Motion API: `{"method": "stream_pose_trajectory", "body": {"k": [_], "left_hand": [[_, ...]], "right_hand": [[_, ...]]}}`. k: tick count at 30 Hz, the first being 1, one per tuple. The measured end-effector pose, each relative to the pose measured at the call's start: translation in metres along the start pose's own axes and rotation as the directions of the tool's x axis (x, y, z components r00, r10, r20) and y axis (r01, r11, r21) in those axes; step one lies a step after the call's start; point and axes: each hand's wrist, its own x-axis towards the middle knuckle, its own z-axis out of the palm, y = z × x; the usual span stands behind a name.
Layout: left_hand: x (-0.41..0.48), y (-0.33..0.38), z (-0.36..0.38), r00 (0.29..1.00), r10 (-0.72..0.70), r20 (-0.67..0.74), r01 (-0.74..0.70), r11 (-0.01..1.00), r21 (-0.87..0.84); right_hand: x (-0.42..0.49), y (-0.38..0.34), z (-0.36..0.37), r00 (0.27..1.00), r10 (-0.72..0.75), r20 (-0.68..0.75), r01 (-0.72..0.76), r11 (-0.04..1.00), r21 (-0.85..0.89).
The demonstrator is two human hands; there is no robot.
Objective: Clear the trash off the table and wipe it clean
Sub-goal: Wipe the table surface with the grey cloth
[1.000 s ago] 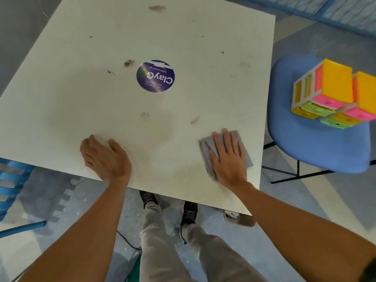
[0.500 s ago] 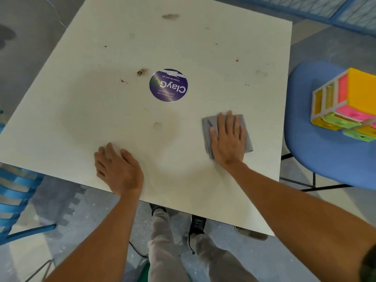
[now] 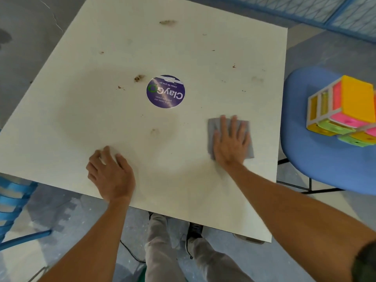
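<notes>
A flat, folded grey cloth [image 3: 212,129] is pressed against the white square table [image 3: 203,58] by the right hand [image 3: 231,143], fingers spread straight across the fabric, near the table's right edge. The left hand [image 3: 110,174] is rested by the near edge, fingers loosely bent, with nothing seen held. Brown stains [image 3: 139,77] are scattered beside the round purple sticker [image 3: 165,91]. The cloth is judged soft, light and limp, likely to bunch if pushed by fingertips alone; it is best kept under a flat palm, or pinched at a corner for lifting.
</notes>
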Motion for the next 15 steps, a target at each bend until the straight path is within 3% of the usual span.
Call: {"method": "stream_pose_trajectory", "body": {"k": [2, 4, 7, 9, 12, 15], "left_hand": [[0.0, 0.0, 0.0, 1.0, 0.003, -0.004, -0.003, 1.0, 0.0], [0.0, 0.001, -0.001, 1.0, 0.005, -0.005, -0.005, 1.0, -0.009], [0.0, 0.001, -0.002, 1.0, 0.008, -0.007, -0.008, 1.0, -0.009], [-0.001, 0.001, -0.002, 1.0, 0.014, -0.004, -0.014, 1.0, 0.004], [-0.001, 0.001, -0.001, 1.0, 0.015, -0.004, -0.015, 1.0, 0.016], [0.0, 0.0, -0.001, 1.0, 0.021, -0.008, -0.021, 1.0, 0.022]], "right_hand": [[-0.028, -0.034, 0.012, 0.982, -0.191, -0.007, 0.191, 0.981, -0.02], [-0.066, -0.049, 0.022, 0.917, -0.398, 0.027, 0.399, 0.914, -0.068], [-0.089, -0.022, 0.019, 0.836, -0.543, 0.076, 0.548, 0.83, -0.101], [-0.076, 0.011, 0.012, 0.885, -0.462, 0.05, 0.465, 0.879, -0.106], [-0.036, 0.054, -0.001, 0.988, -0.151, 0.013, 0.152, 0.985, -0.079], [0.007, 0.059, -0.013, 0.981, 0.191, -0.017, -0.189, 0.98, 0.065]]}}
